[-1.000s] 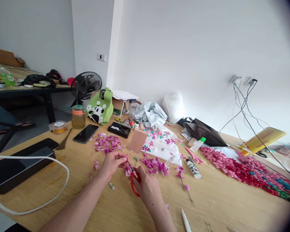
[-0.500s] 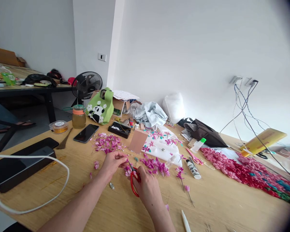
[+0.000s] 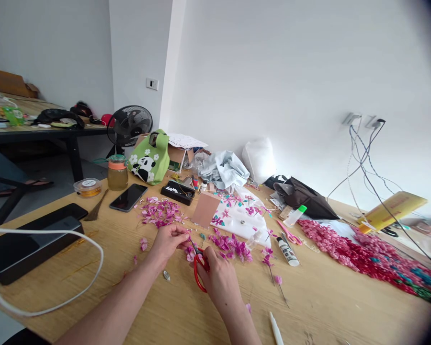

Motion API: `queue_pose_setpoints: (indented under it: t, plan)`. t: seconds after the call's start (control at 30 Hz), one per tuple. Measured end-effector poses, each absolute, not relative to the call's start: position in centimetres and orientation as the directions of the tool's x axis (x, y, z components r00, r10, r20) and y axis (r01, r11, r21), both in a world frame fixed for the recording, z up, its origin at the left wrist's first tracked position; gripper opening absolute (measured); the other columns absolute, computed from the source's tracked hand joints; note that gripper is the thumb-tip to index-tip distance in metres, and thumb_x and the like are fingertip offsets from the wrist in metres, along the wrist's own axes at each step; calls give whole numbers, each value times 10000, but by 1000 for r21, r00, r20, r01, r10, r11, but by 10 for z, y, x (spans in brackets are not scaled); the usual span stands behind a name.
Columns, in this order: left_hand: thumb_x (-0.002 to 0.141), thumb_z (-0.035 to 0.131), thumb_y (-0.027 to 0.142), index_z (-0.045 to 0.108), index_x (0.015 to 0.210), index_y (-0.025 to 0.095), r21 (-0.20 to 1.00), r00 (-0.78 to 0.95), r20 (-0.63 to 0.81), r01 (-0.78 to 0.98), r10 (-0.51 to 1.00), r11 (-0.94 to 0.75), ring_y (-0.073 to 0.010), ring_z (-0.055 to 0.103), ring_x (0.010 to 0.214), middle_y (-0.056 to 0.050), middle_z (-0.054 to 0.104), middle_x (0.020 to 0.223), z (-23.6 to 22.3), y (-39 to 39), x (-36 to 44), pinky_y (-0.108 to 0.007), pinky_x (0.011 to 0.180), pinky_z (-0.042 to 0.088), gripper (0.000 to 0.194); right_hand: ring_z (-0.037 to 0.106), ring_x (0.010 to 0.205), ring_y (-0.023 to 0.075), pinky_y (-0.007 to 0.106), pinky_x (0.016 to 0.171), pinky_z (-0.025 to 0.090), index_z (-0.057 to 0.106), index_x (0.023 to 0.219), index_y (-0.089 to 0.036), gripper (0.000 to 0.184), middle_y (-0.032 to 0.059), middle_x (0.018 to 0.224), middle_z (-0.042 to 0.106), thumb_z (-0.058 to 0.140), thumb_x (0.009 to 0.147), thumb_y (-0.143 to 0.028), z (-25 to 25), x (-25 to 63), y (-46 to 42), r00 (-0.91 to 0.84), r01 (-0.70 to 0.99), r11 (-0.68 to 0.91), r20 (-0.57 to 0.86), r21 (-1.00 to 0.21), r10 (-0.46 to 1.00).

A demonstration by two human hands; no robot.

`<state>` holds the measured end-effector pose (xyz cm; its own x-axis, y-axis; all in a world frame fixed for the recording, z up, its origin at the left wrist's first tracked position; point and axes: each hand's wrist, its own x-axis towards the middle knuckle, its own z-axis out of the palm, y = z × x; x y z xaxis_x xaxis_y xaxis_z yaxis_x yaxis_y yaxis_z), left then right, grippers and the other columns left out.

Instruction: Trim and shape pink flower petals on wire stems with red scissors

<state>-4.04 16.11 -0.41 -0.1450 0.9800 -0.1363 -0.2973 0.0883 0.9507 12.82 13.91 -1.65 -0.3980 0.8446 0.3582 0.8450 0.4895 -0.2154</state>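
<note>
- Gripping one pair of red-handled metal scissors (image 3: 196, 274) in the right hand (image 3: 219, 273), fingers curled round, above the wooden counter (image 3: 179, 316)!
- Pinching one tiny purplish piece (image 3: 189, 238), details unclear, between left hand (image 3: 167, 242) fingers, near the blades!
- Off right: one white black-capped bottle (image 3: 288, 251).

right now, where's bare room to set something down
Widest: the table between the white pen and the pink-red pile. Smaller: between the forearms, nearer than the red scissors. Crowded: past the left hand, with loose petals, pinkish card and black box.
</note>
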Motion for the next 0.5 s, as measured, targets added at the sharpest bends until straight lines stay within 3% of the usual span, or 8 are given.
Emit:
queue_pose_setpoints:
  t: [0.17,0.5]
  plan:
    - [564,767,205,651,643,135,951,-146,-144,-295,979,96,-149,636,547,-19,670,593,-4,161,-40,-268,588,530,157,590,520,158,225,478,198,463,742,-189,125,15,624,625,526,850,-200,-17,129,139,-427,828,528,397,-189,813]
    - [561,760,191,648,636,135,947,-150,-153,-304,977,101,-144,631,536,-17,670,593,-5,161,-40,-267,579,528,146,595,547,163,220,492,207,471,742,-184,113,17,634,630,544,820,-146,-15,128,139,-402,844,486,334,-227,853]
